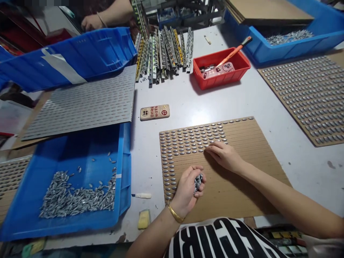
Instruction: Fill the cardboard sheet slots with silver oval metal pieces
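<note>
My left hand [186, 190], wearing a gold bangle, is closed around a bunch of small silver oval pieces [198, 182] that show between the fingers. My right hand [223, 156] rests flat on a ribbed cardboard sheet [228, 190], its fingertips touching the lower edge of the rows of silver pieces [193, 138] set in the grooves. These rows cover the sheet's upper left part and run down its left side. To the left, a blue plastic bin [80, 150] holds a heap of loose silver pieces [77, 197].
A co-worker's hand [91, 22] is at the far side. A filled grey sheet [80, 104] lies under a tilted blue crate [67, 61]. Stacked metal strips [163, 53], a red tray [220, 68], a phone [154, 112] and a filled cardboard sheet [306, 100] lie around.
</note>
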`<state>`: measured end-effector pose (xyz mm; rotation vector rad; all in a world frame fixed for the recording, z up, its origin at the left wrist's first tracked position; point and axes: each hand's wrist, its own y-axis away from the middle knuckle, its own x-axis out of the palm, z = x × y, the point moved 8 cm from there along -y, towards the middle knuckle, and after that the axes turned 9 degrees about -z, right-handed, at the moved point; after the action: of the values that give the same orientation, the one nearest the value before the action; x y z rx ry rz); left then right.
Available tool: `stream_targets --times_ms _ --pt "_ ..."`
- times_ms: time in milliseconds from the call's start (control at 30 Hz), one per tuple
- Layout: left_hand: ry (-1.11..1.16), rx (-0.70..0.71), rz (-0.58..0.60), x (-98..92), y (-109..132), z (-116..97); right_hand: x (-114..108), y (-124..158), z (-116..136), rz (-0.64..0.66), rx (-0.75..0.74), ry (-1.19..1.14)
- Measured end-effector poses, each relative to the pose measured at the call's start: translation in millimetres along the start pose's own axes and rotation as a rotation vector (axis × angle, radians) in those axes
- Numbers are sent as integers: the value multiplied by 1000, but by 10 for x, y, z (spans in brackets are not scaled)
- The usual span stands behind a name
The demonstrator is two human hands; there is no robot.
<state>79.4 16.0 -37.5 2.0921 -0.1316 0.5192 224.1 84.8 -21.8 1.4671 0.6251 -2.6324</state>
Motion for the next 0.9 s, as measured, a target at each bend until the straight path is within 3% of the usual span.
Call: stream_targets --times_ms 467,600,733,900 --pt "119 -10 47 -40 -25 -23 18 -41 79 110 -33 211" --pt "133 -9 52 -55 -36 -9 -175 -34 281 25 36 -68" --pt "169 -33 -3 -92 -65 26 -210 0 612 138 23 -429" --pt "144 -81 -60 -110 -73 79 -163 16 777 206 -53 -460"
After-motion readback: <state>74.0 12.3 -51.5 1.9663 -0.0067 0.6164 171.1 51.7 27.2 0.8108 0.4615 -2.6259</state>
